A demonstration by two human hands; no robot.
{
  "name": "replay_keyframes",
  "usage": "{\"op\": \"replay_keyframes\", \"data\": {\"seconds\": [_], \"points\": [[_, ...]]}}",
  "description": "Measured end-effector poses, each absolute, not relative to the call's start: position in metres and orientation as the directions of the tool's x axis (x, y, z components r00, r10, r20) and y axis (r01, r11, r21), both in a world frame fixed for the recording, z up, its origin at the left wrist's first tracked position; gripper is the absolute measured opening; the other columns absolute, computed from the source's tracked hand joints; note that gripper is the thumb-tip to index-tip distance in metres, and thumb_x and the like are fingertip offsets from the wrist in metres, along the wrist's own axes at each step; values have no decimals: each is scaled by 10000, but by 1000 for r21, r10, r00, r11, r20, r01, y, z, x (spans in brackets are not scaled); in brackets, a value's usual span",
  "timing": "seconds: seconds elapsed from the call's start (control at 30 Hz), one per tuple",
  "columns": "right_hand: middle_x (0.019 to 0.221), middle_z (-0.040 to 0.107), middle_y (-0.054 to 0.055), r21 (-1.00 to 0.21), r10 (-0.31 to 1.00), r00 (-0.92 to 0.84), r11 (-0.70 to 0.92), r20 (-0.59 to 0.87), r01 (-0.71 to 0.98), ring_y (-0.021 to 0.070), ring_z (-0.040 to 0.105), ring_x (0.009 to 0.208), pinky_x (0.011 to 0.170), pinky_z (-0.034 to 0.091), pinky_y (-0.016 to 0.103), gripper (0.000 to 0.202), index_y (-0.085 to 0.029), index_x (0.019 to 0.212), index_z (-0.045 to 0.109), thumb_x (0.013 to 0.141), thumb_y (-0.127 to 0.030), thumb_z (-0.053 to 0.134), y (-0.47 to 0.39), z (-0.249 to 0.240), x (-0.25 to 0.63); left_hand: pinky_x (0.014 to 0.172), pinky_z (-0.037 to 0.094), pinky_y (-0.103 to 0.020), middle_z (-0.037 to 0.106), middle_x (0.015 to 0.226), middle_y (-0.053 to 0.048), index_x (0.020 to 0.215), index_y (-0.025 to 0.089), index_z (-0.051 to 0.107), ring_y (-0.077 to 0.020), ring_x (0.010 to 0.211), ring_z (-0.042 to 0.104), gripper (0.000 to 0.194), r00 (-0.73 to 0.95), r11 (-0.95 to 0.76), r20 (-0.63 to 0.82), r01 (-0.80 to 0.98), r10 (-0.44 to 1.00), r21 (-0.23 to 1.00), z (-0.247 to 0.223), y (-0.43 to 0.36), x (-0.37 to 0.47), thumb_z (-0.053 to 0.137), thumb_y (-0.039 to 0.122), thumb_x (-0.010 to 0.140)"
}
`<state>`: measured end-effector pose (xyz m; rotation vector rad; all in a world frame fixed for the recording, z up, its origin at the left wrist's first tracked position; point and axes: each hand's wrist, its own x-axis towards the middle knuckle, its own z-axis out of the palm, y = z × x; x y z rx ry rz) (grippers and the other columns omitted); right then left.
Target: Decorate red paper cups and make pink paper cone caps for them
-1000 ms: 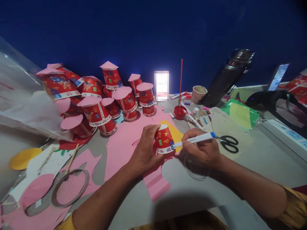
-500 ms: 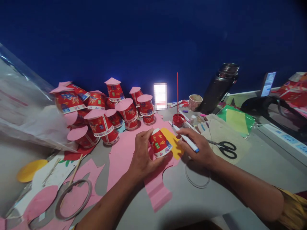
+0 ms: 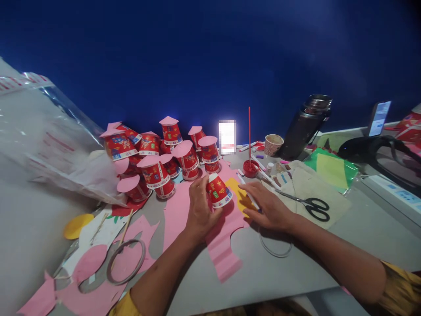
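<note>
Pink-topped red cups [image 3: 153, 173] stand left of the left hand [image 3: 199, 210], which grasps a tilted red cup [image 3: 217, 193] over pink paper [image 3: 177, 213]. Rightward, a marker [image 3: 253, 200] meets the right hand [image 3: 271, 208]; whether gripped, I cannot tell. Scissors [image 3: 317, 202] lie beyond.

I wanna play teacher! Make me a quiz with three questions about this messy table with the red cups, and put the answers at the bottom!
1. Which hand is holding a red cup?
2. True or false: the scissors have pink handles.
3. Fill in the blank: a thin red ____ stands up from the small red pot.

Key: 1. the left hand; 2. false, the scissors have black handles; 3. stick.
</note>
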<state>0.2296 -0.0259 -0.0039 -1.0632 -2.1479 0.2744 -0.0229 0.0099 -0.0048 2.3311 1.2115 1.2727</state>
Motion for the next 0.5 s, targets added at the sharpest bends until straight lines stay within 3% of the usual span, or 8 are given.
{"op": "replay_keyframes", "data": {"seconds": [0.1, 0.33, 0.5], "points": [[1402, 567, 207, -471, 788, -426, 610, 445, 637, 359, 578, 1299, 1040, 558, 574, 645, -190, 1523, 442, 924, -237, 675, -23, -8, 231, 1090, 515, -565, 440, 1467, -156, 1584, 279, 313, -344, 1414, 438, 872, 274, -611, 572, 564, 773, 555, -6, 11, -23, 766, 244, 839], [1293, 619, 174, -483, 802, -373, 584, 467, 652, 322, 632, 1203, 1003, 582, 547, 475, -209, 1422, 524, 955, -152, 585, -16, -15, 232, 1085, 492, -581, 476, 1382, -158, 1582, 256, 361, -361, 1338, 462, 926, 246, -592, 593, 629, 767, 504, -8, 11, -24, 833, 498, 822], [1395, 577, 187, -553, 823, -420, 567, 382, 610, 350, 577, 1296, 1065, 552, 577, 718, -214, 1547, 397, 878, -162, 654, -27, -12, 226, 1090, 462, -593, 504, 1375, -177, 1597, 220, 302, -368, 1296, 498, 996, 258, -609, 637, 673, 726, 421, -12, 11, -25, 837, 526, 815]]}}
